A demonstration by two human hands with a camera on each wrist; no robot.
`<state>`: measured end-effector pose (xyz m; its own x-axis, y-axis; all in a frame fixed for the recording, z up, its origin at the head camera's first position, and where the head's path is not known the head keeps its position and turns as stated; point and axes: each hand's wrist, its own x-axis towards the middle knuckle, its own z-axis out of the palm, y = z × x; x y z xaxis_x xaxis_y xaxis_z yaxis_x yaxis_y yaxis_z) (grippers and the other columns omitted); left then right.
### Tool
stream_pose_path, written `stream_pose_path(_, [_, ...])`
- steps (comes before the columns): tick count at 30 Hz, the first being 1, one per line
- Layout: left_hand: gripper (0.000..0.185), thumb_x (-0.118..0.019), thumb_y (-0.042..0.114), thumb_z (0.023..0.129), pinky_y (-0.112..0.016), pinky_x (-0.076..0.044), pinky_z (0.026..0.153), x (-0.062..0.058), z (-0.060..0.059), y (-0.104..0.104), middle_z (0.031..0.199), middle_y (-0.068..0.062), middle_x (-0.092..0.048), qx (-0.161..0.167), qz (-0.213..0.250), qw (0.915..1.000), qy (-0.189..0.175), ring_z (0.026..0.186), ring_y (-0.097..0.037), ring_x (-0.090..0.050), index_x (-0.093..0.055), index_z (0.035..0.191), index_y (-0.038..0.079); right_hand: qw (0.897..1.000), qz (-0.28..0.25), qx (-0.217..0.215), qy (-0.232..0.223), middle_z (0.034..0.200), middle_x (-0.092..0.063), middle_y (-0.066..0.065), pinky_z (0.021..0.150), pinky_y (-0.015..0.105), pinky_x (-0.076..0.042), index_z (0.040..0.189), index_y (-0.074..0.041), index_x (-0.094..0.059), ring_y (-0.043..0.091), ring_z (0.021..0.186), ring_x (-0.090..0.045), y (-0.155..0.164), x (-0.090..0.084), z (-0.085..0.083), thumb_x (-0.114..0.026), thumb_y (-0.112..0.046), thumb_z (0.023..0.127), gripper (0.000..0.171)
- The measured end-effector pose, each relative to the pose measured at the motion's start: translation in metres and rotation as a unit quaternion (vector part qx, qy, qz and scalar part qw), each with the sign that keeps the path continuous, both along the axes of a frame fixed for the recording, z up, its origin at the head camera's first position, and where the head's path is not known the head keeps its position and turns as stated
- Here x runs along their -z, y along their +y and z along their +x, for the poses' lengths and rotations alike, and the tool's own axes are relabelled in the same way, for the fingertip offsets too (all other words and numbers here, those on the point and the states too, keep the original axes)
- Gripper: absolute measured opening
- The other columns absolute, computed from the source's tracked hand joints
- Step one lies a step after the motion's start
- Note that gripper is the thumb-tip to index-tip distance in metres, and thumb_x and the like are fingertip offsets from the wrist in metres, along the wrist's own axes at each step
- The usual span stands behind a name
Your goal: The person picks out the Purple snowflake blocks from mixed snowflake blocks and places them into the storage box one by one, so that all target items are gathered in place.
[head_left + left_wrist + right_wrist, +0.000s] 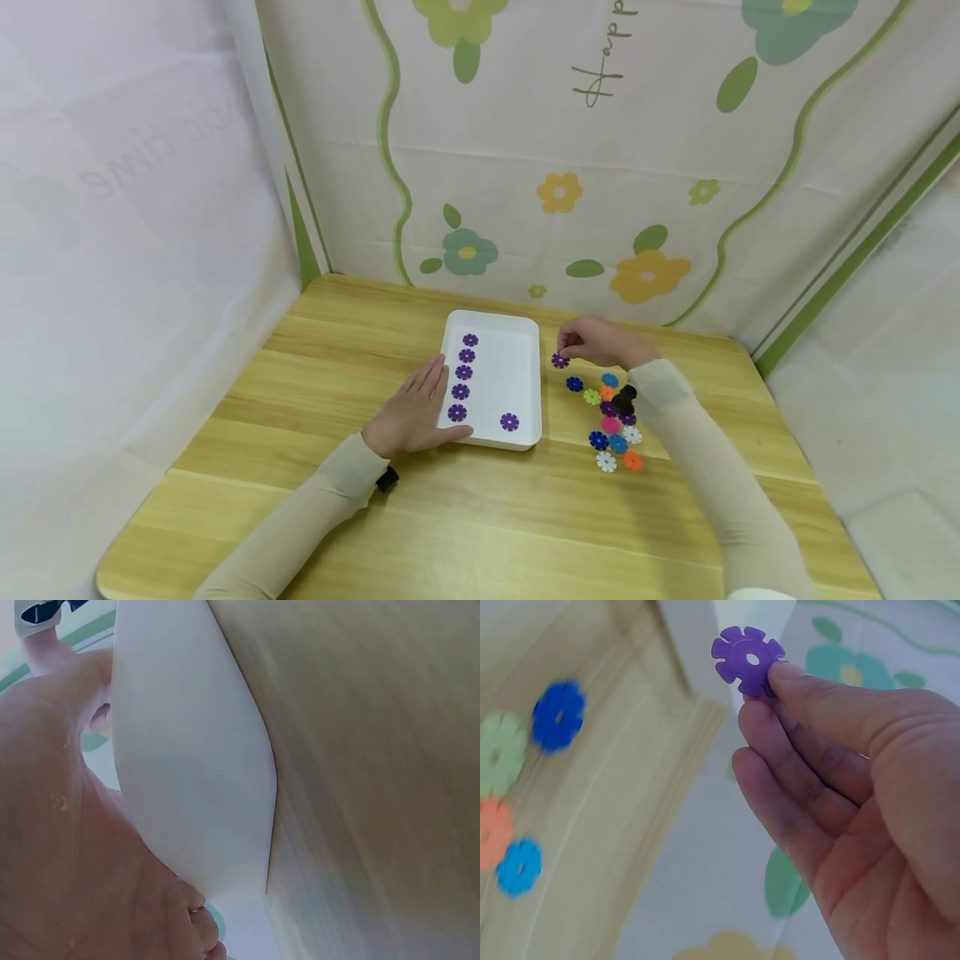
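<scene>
A white tray (525, 333) sits mid-table with a column of several purple flower discs (461, 375) along its left side and one more purple disc (509, 422) near its front right. My left hand (420, 408) lies flat with straight fingers against the tray's left edge (225, 712). My right hand (596, 340) hovers just right of the tray and pinches a purple flower disc (559, 361) (748, 658) between thumb and fingertips (795, 682). Below it lies a heap of mixed-colour discs (611, 421).
The wooden table (480, 517) is walled by flower-print cloth at the back and plain white cloth at the left and right. Loose blue, green and orange discs (525, 780) lie under my right hand. A black wrist mount (624, 398) sits over the heap.
</scene>
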<state>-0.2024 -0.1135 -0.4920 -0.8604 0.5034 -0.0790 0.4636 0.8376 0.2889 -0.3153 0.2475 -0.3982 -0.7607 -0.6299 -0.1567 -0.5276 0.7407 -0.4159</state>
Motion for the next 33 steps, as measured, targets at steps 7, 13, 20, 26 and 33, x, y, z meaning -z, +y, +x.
stream_pose_path(7, [0.117, -0.045, 0.080, 0.097, -0.050, -0.012, 0.136, -0.006, 0.000, 0.002, 0.177, -0.022, 0.004, 0.000, -0.025, 0.9996, -0.010, 0.167, -0.037, -0.001, -0.009, 0.167, -0.006, 0.999, -0.001, -0.048, 0.021, 0.093, -0.076, 0.002, 0.080, 0.031, -0.059, 0.096, -0.009, -0.073, 0.010, 0.080, -0.065, -0.038, 0.003, 0.000, -0.071, -0.010, 0.102, 0.007])
stream_pose_path(13, [0.117, -0.046, 0.081, 0.096, -0.050, -0.014, 0.136, -0.007, 0.000, 0.003, 0.177, -0.022, 0.004, -0.008, -0.025, 0.9996, -0.010, 0.167, -0.037, -0.002, -0.009, 0.167, -0.006, 0.997, 0.018, -0.068, 0.010, 0.092, -0.075, 0.001, 0.076, 0.027, -0.055, 0.097, -0.010, -0.074, 0.009, 0.077, -0.059, -0.064, 0.010, 0.002, -0.070, -0.012, 0.102, 0.007])
stream_pose_path(20, [0.122, -0.043, 0.086, 0.093, -0.051, -0.014, 0.136, 0.000, -0.002, 0.002, 0.178, -0.021, 0.004, -0.009, -0.010, 0.9999, -0.009, 0.167, -0.037, -0.001, -0.009, 0.167, -0.006, 0.996, 0.011, -0.081, -0.034, 0.092, -0.076, 0.003, 0.076, 0.024, -0.055, 0.097, -0.007, -0.075, 0.007, 0.077, -0.062, -0.080, 0.028, 0.006, -0.071, -0.008, 0.101, 0.006])
stream_pose_path(26, [0.123, -0.039, 0.088, 0.093, -0.050, -0.013, 0.136, 0.004, -0.003, 0.001, 0.178, -0.021, 0.006, -0.008, -0.024, 0.9997, -0.003, 0.167, -0.036, 0.000, -0.006, 0.167, -0.005, 0.996, 0.036, -0.066, -0.041, 0.092, -0.075, -0.001, 0.082, 0.025, -0.056, 0.097, -0.011, -0.078, 0.008, 0.081, -0.063, -0.088, 0.039, 0.009, -0.072, -0.009, 0.100, 0.006])
stream_pose_path(33, [0.118, -0.045, 0.082, 0.096, -0.050, -0.015, 0.136, -0.003, -0.001, 0.001, 0.178, -0.022, 0.003, -0.009, -0.028, 0.9995, -0.010, 0.167, -0.036, -0.003, -0.009, 0.167, -0.006, 0.996, 0.046, -0.063, -0.038, 0.091, -0.077, -0.003, 0.081, 0.024, -0.058, 0.094, -0.012, -0.080, 0.007, 0.081, -0.065, -0.092, 0.048, 0.009, -0.074, -0.008, 0.098, 0.009])
